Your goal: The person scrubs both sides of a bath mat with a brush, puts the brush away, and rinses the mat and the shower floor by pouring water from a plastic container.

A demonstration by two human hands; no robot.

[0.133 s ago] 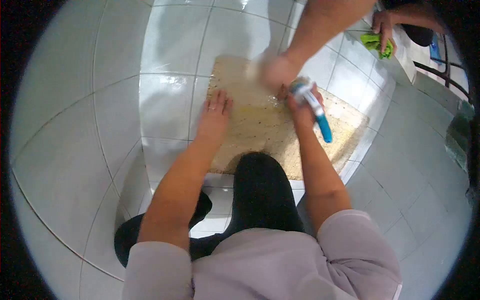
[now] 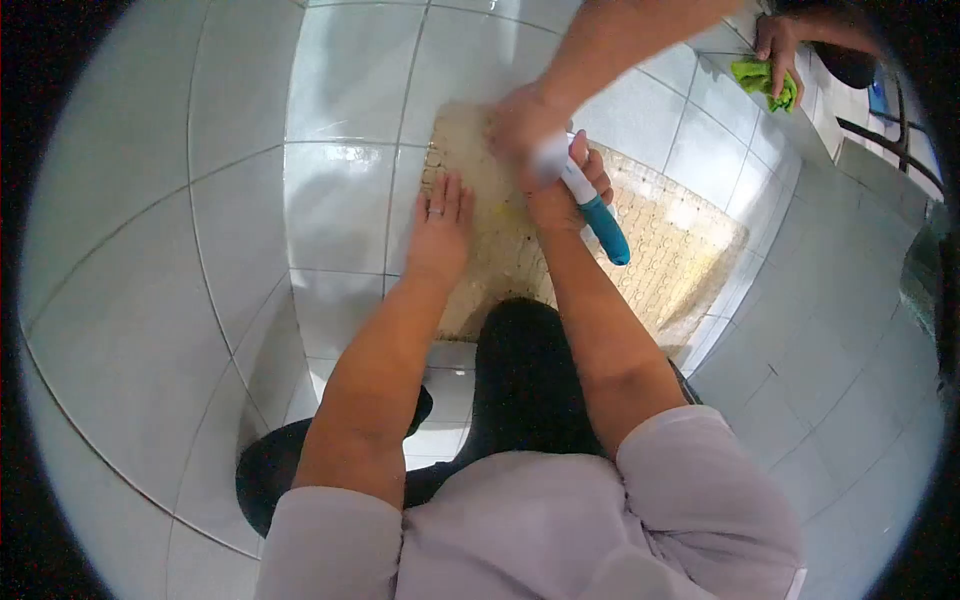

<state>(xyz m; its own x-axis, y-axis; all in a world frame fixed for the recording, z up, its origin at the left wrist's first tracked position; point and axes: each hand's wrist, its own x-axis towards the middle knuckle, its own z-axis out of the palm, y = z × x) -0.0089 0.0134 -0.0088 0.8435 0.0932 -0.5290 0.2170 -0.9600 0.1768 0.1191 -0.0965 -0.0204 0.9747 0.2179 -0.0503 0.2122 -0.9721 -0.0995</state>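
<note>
A beige, translucent mat with a raised pattern lies on the tiled floor, its surface looking wet. My left hand rests flat on its left side, fingers stretched out, with a ring on one finger. Over the middle of the mat, my right hand grips a brush with a white and teal handle. The brush's head is hidden behind the hands and blur. Just above my right hand is another person's hand, blurred, over the mat's upper part; I cannot tell what it holds.
White floor tiles with wet shine surround the mat. At the upper right, the other person's second hand rests on a green cloth at a ledge. My knee reaches the mat's near edge. A tiled wall curves along the left.
My right hand and the brush have moved left across the mat. The other person's hand over the mat has also shifted left. My left hand stays flat on the mat.
</note>
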